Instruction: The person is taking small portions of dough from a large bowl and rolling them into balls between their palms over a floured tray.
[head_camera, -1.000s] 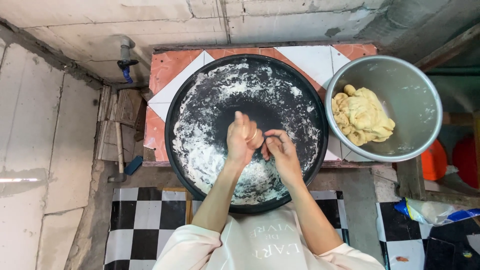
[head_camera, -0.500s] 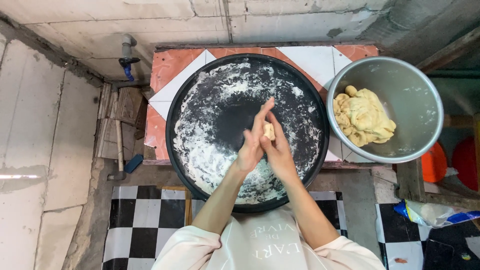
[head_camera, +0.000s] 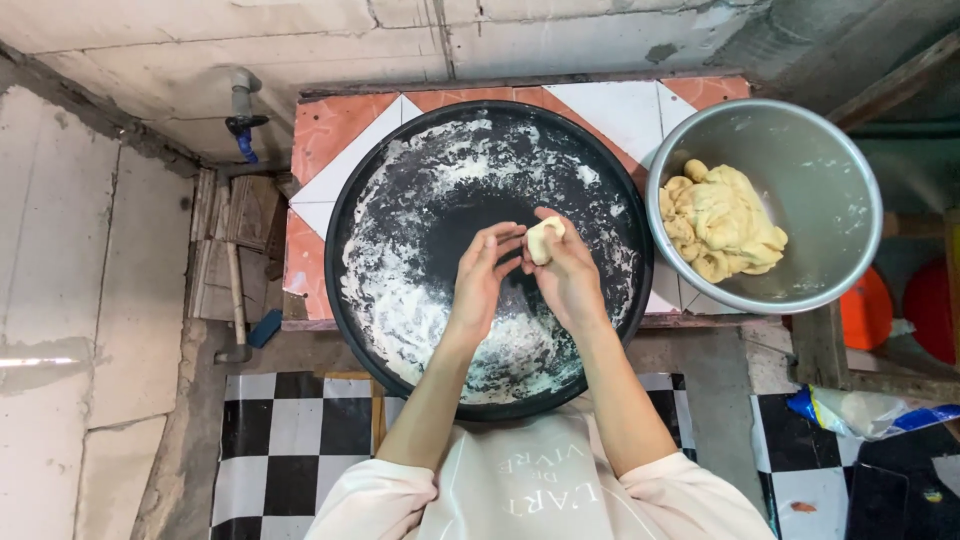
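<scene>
Dough piece: small pale yellow lump of dough (head_camera: 543, 240), held at centre frame above the round black floured tray (head_camera: 390, 190).
Right hand: right hand (head_camera: 568, 275), grip clamped on the dough piece, fingertips wrapped around it from the right.
Left hand: left hand (head_camera: 482, 275), grip apart, fingers spread and slightly curled, fingertips just beside the lump; contact cannot be confirmed.
Tray: patchy white flour over most of its surface, centre nearly bare; it rests on the orange and white tiled table (head_camera: 620, 115).
Supply: round metal bowl (head_camera: 800, 150) at right of frame, touching the tray rim, holds a heap of yellow dough (head_camera: 722, 220).
Surroundings: blue-handled tap (head_camera: 240, 125) on the wall, upper left; black and white checkered floor (head_camera: 290, 440) at bottom.
Step in hand: judged to be shaping a single portion between the hands.
Next move calls for: bringing the left palm against the lump with even pressure, keeping it over the tray.
</scene>
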